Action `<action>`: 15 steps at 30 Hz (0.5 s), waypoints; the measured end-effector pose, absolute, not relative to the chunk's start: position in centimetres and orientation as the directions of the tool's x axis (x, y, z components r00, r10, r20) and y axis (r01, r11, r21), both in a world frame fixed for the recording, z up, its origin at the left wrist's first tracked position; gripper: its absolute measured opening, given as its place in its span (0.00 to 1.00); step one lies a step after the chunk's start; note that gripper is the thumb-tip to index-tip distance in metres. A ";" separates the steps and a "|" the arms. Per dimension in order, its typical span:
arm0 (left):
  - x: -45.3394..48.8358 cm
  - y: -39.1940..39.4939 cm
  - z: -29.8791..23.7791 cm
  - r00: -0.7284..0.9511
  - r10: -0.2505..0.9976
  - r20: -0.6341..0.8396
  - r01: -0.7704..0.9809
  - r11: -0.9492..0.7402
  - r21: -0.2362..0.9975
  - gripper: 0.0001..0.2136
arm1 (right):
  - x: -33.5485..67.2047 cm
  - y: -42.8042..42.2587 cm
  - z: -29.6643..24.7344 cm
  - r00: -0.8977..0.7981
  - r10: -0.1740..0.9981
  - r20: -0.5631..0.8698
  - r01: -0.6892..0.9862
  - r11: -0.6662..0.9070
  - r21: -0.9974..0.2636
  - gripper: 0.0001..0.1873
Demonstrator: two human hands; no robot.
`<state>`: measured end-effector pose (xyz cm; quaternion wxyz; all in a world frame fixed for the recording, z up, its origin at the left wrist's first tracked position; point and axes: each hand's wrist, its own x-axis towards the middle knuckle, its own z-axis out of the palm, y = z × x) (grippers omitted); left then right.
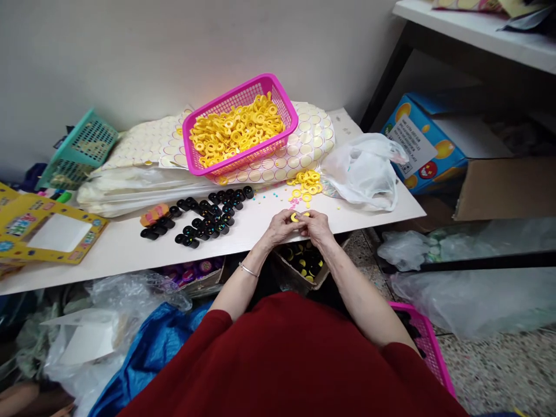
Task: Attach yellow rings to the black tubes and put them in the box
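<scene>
My left hand and my right hand meet over the table's front edge. Between their fingertips is a small yellow ring-shaped piece with a dark middle; the fingers partly cover it, and both hands are closed on it. Just beyond them lie a pile of yellow ring pieces with tabs and some tiny pink bits. Left of my hands, many short black cylinders stand or lie in rows, some with coloured specks inside. Beneath my hands, a cardboard box holds black-and-yellow pieces.
A pink basket full of yellow pieces sits on printed sheets at the back. A white plastic bag lies at right, a yellow carton at left. A blue box is under the right-hand shelf.
</scene>
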<state>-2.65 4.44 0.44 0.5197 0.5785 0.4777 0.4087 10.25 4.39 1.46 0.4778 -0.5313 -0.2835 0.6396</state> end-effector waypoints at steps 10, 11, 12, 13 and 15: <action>-1.5 5.1 0.7 0.100 0.950 -0.297 -0.105 0.307 0.946 0.12 | 9.5 3.6 1.4 0.071 0.891 -0.448 -0.396 -0.387 -0.833 0.16; -1.4 5.2 0.6 0.101 0.951 -0.291 -0.105 0.301 0.948 0.11 | 9.3 3.5 1.3 0.089 0.894 -0.440 -0.392 -0.374 -0.840 0.15; -1.3 5.2 0.4 0.101 0.953 -0.287 -0.095 0.296 0.950 0.11 | 9.1 3.4 1.2 0.104 0.897 -0.431 -0.381 -0.364 -0.850 0.15; -1.3 5.2 0.4 0.096 0.954 -0.285 -0.078 0.292 0.953 0.12 | 9.0 3.4 1.1 0.114 0.899 -0.422 -0.366 -0.357 -0.859 0.15; -1.2 5.3 0.2 0.062 0.957 -0.285 -0.022 0.286 0.958 0.13 | 8.8 3.3 1.0 0.126 0.901 -0.415 -0.344 -0.352 -0.870 0.15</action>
